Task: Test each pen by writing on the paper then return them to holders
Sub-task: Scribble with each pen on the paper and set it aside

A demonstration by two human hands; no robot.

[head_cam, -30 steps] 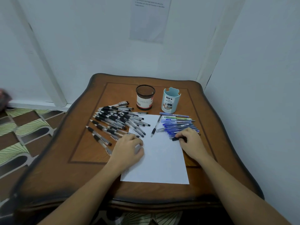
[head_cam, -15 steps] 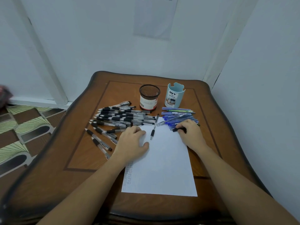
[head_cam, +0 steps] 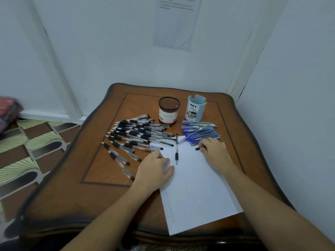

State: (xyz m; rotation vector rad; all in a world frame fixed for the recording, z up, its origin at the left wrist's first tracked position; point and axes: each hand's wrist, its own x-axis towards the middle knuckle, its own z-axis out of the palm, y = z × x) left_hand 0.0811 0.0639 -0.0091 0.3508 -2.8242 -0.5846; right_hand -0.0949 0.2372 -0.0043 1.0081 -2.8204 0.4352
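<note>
Pens [head_cam: 143, 132] and a sheet of paper [head_cam: 197, 192] share the surface of a wooden table [head_cam: 72, 196]. Nearest the front edge lies the paper, turned askew, with one corner reaching that edge; a column of faint marks runs down its left margin. Left hand [head_cam: 155, 169]: palm down at the paper's left edge, fingers loosely bent, thumb pressed on the sheet, nothing held. Right hand [head_cam: 215, 154]: over the paper's far right corner, fingers curled, pinching a dark pen [head_cam: 199, 148] whose end projects leftward above the sheet. Between the hands a single pen [head_cam: 176, 151] with a black grip lies lengthwise on the paper, its far end crossing the sheet's far edge. Beyond the left hand, toward the left edge of the surface, spreads the black-grip heap [head_cam: 126, 136] of clear-barrelled pens, a few overlapping the paper's far left corner. Beyond the right hand lie the blue pens [head_cam: 199, 133], roughly parallel, with a green pen [head_cam: 199, 124] at their far side. Near the back edge two holders stand upright, side by side and apart: a black mesh holder [head_cam: 169, 110] on the left, a light-blue holder [head_cam: 195, 110] marked "DIY" on the right. A printed notice [head_cam: 176, 22] hangs on the wall behind.
</note>
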